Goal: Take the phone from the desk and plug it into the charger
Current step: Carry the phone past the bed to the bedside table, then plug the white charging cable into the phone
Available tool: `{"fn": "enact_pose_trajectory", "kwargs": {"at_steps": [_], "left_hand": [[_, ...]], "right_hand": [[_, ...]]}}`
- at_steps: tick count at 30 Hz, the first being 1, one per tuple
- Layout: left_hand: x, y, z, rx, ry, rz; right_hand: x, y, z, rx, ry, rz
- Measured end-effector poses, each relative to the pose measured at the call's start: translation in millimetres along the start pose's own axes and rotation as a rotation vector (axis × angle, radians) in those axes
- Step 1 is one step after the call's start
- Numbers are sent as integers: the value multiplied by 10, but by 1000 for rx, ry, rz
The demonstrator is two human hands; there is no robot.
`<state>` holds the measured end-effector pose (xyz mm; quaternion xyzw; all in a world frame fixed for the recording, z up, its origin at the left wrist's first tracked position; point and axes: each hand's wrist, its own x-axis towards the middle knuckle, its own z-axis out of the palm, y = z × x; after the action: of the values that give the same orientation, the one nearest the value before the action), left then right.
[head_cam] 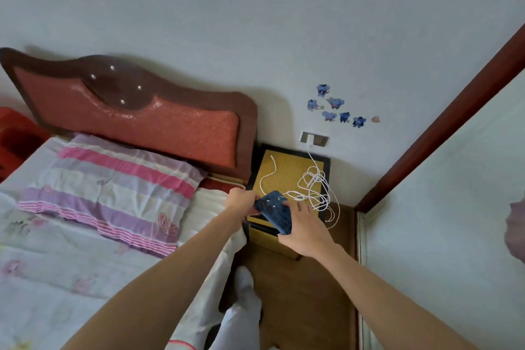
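Now both hands over the yellow-topped desk (287, 170), blue-cased phone (275, 212) held camera side up just above its front edge, left hand (241, 202) fingers pinching the top end, right hand (305, 229) fingers wrapped around the lower body, white charger cable (314, 185) coiled on the desk, running up to the wall socket (314, 139), bed (85, 221) alongside.

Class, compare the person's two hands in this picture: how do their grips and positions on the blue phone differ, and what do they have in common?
The left hand pinches the blue phone at its far, camera end; the right hand wraps the near end. The left hand sits on the bed side; the right hand sits nearer the tangled white cable. The left hand's fingers are bunched; the right hand's are spread along the case. Both are bare and hold the phone above the yellow nightstand.
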<state>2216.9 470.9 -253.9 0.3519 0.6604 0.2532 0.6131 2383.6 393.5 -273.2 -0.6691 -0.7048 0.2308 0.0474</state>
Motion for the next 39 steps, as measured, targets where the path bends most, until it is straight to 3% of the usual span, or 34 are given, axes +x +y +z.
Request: {"fn": "enact_pose_trajectory", "kwargs": {"at_steps": [9,14,17,22,27,34,39], "left_hand": [[1552,373,112,47,45,-164],[2049,471,139,-62,-11,-256],[2214,414,147,-227,-25,-329],[2524,189,200,-288,-265,-515],[2857,18,330,-450,-303,-557],[3174,-227,415,-493,-217,-607],[3335,-323,511,-590,-1,-654]], "right_hand": [[1366,298,16,0,-116,107],[1892,403,79,50,-199,150],[2207,426,126,245,-281,250],[2729,438,269,692,-341,469],[3048,554,506,923,-461,583],[3348,796,721,665,-603,426],[3959,1177,997,474,-334,473]]}}
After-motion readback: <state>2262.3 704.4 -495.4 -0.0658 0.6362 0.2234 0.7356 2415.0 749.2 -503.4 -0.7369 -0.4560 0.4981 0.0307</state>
